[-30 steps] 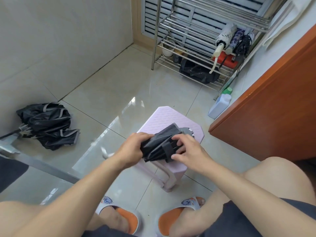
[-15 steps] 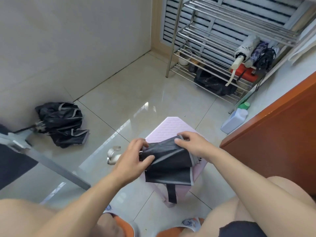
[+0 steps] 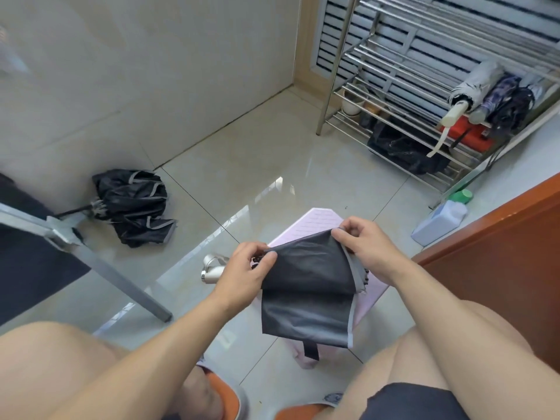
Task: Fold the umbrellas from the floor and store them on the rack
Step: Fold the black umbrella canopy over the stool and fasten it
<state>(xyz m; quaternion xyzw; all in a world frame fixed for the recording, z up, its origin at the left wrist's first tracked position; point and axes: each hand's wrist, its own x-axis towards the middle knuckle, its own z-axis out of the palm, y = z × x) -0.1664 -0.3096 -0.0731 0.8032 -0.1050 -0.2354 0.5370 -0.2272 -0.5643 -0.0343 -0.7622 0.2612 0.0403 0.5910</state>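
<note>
Above the pink stool, both hands hold one black umbrella between the person's knees. The left hand has its grip closed in a pinch, thumb and curled fingers on the upper left edge of the fabric. The right hand pinches the upper right corner the same way, its fingers bent round the grey-trimmed edge. Between the two grips the top edge is drawn fairly taut, and a flat panel of cloth hangs down in front of the stool, creased across the middle. The panel is dark grey to black with a pale grey border down its right side and along the bottom. A short black strap dangles below the lower edge. A pale handle with a loop shows to the left of the left hand, low near the floor; whether it touches the floor I cannot tell.

A second black umbrella, unfolded and crumpled, lies on the tiled floor by the wall, well apart from the stool, its grey trim showing in loose folds.

On the metal rack in the corner, three folded umbrellas lie side by side: a whitish one with a cream handle, a patterned one, and a black one.
</note>
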